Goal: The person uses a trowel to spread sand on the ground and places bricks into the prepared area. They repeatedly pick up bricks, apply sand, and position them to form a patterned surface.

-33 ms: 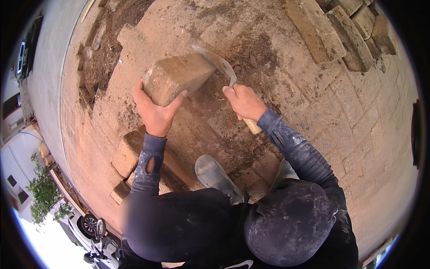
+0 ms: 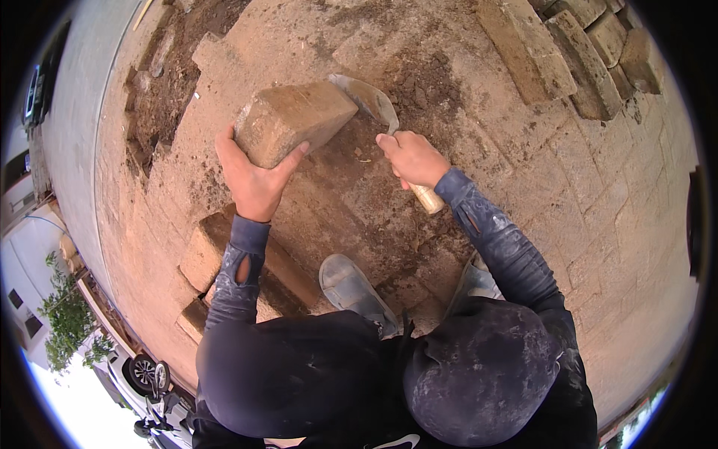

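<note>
My left hand [image 2: 252, 182] grips the near end of a tan concrete paving block [image 2: 299, 120], thumb along one side and fingers on the other, the block tilted over the dug, dirt-covered patch [image 2: 374, 194]. My right hand [image 2: 415, 161] is closed round the wooden handle of a metal trowel [image 2: 378, 102], whose blade lies along the block's far right end, very near or against it. Dark loose soil [image 2: 419, 90] lies just beyond the blade. Both hands wear no gloves; dusty dark sleeves cover the forearms.
Loose blocks are stacked at lower left [image 2: 206, 258] and upper right [image 2: 568, 60]. A soil trench [image 2: 168, 82] runs at upper left through the laid pavers [image 2: 568, 209]. My grey sandalled feet [image 2: 351, 292] stand below my hands. A parked white car [image 2: 127, 367] shows at lower left.
My left hand and the block have shifted slightly up and to the left. My right hand and the trowel have moved slightly up and to the right, with the same grips.
</note>
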Action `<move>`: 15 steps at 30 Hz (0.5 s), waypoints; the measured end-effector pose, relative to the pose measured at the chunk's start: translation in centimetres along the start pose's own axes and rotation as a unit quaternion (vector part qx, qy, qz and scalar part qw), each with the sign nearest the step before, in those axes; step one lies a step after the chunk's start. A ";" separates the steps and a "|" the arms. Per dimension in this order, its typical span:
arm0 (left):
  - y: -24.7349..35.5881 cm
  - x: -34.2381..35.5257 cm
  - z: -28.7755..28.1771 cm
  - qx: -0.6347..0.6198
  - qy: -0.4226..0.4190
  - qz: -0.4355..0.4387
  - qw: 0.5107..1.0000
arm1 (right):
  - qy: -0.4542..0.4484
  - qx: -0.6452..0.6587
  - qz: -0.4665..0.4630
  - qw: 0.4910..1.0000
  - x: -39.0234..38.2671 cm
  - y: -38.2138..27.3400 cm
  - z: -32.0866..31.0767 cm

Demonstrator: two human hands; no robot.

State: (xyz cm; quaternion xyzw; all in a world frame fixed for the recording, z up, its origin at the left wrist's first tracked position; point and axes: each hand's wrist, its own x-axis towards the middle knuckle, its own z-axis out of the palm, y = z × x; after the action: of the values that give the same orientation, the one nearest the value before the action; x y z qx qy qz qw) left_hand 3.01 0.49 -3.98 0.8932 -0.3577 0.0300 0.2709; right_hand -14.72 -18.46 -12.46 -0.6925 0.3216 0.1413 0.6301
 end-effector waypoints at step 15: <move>3.3 10.8 -2.8 0.088 -0.244 0.088 0.962 | -0.127 -0.437 -0.234 0.859 -17.4 11.5 -10.3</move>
State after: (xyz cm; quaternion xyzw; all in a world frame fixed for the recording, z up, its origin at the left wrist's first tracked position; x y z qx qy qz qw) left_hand 9.31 -6.79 2.58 0.8586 -0.4863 -0.1336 0.0923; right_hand -37.17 -23.70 -9.25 -0.9276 -0.0271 0.2021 0.3130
